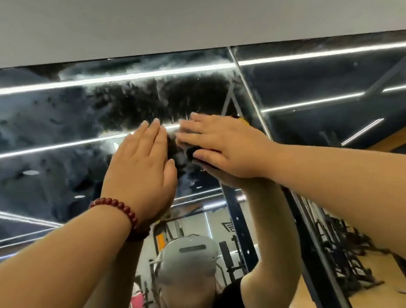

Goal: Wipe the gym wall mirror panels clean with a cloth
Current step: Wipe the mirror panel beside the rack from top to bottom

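The mirror panel (41, 122) filled the wall ahead, its upper edge meeting the pale ceiling (169, 2) well above the fingers, and a vertical seam (249, 91) just to the right of the right fingers divided it from the neighbouring mirror panel on the right (346, 79). The left hand (142, 172) lay flat against the glass with its fingers (150, 133) straight and close together, holding nothing, and a bracelet of dark red beads (125, 213) circled the wrist below. The right hand (225, 147) pressed a dark cloth (192, 153) against the glass; its fingers (192, 131) were stretched out over the cloth, which showed only as a dark edge beneath them and beside the thumb, with a small yellow patch (245, 120) at the far side of the hand, though what that patch belonged to could not be told. The two sets of fingertips sat near each other, apart. Above and between the fingers a darker wiped patch (167, 97) stood out, ringed by a cloudy smeared film (16, 132) spreading to the left. Reflected strip lights (75, 81) ran across the glass above the fingers, and below the hands the reflection showed the person's raised arms, a white headset (188, 262) and gym equipment (333, 239) on a wooden floor
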The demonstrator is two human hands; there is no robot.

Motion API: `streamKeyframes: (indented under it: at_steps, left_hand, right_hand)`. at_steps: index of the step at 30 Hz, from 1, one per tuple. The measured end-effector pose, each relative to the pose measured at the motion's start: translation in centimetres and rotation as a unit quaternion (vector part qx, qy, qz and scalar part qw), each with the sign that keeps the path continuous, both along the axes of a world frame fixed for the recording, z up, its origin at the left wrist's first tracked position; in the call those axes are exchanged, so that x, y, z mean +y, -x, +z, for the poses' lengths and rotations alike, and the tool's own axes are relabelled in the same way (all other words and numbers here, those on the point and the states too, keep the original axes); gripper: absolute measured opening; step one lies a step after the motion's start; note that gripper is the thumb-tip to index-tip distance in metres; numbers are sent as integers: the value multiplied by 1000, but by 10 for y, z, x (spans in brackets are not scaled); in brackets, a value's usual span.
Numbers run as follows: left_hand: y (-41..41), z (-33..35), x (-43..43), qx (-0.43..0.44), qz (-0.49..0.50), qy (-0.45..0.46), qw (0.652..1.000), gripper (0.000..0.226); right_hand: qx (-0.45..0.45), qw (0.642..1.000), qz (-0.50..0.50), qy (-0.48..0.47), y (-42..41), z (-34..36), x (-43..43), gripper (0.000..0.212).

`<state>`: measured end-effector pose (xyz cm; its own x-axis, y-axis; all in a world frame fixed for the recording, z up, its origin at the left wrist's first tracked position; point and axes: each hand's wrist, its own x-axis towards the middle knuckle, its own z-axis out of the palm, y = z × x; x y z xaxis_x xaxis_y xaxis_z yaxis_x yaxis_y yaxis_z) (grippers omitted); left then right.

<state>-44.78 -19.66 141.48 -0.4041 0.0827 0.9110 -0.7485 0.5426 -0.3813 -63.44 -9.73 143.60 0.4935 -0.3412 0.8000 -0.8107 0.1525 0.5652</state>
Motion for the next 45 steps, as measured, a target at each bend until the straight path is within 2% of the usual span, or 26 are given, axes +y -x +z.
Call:
streamKeyframes:
  at_steps: [2,4,5,6,8,9,11,13,16,17,19,21,23,25,27,29,30,32,35,37,38,40,42,43,44,45]
  left_hand:
    - [0,-2,0,-4,-2,-3,1000,81]
    - [0,-2,-1,-1,-10,-5,1000,75]
    - [1,-2,-1,1,-17,-4,1000,73]
    - [0,-1,0,2,-24,-5,1000,73]
    - [-2,0,2,-3,-41,-13,999,72]
    - [-4,0,3,-6,-52,-20,998,72]
    - [-10,-2,3,-11,-63,-26,998,72]
    - [-15,-8,-2,-20,-45,-14,999,73]
    - [-15,-17,-9,-36,-19,12,999,78]
    - [-15,-16,-11,-33,-15,19,999,77]
    - [-14,-15,-12,-29,-16,19,999,77]
    - [-14,-17,-12,-27,-26,23,999,76]
    - [-15,-19,-14,-29,-34,31,999,73]
    - [-16,-21,-14,-33,-31,36,998,71]
    - [-16,-22,-14,-37,-27,43,998,70]
    - [-16,-25,-13,-40,-29,46,998,70]
    - [-15,-26,-13,-39,-33,41,998,71]
    - [-15,-26,-12,-44,-36,27,998,75]
    - [-17,-30,-9,-40,-36,23,998,76]
    - [-20,-41,-9,-37,-32,19,999,75]
    - [-21,-48,-10,-40,-31,18,999,74]
    - [-24,-61,-15,-49,-26,22,998,71]
    - [-25,-68,-19,-52,-14,36,998,68]
    - [-24,-68,-20,-48,-11,41,998,67]
    - [-24,-68,-20,-45,-9,44,998,66]
    - [-23,-68,-20,-44,-9,45,998,66]
  right_hand:
    - [-122,990,9,68,22,19,4,48]
    - [-258,953,33,153,26,28,-5,49]
    - [-276,946,46,167,16,26,-13,49]
    - [-252,953,54,157,5,19,-21,50]
    - [-109,988,45,97,-15,-5,-28,49]
    - [-39,996,43,62,-19,-17,-25,49]
    - [32,999,35,7,-13,-25,-9,52]
    - [-11,1000,20,15,8,-10,-4,50]
    - [-212,969,28,120,28,10,2,48]
    - [-237,959,25,152,23,9,-1,49]
    - [-190,972,13,137,-1,-5,-11,50]
    - [-67,995,17,67,-23,-29,-22,50]
    - [37,999,16,1,-26,-47,-22,51]
    - [68,997,7,-26,-9,-40,-12,53]
    - [-41,999,16,20,15,-26,-1,50]
    - [-209,970,40,121,31,-15,7,48]
    - [-262,952,33,157,27,-16,6,48]
    - [-257,952,7,166,2,-28,-7,50]
    - [-75,995,16,67,-30,-61,-21,49]
    - [-2,1000,4,0,-20,-63,-12,50]
    - [-5,1000,-5,2,-6,-58,-8,52]
    - [-112,992,-9,59,18,-46,2,50]
    - [-254,957,3,140,27,-40,4,49]
    - [-291,941,6,170,18,-42,0,49]
    - [-299,937,4,182,5,-47,-7,50]
    - [-267,947,4,178,-9,-56,-17,50]
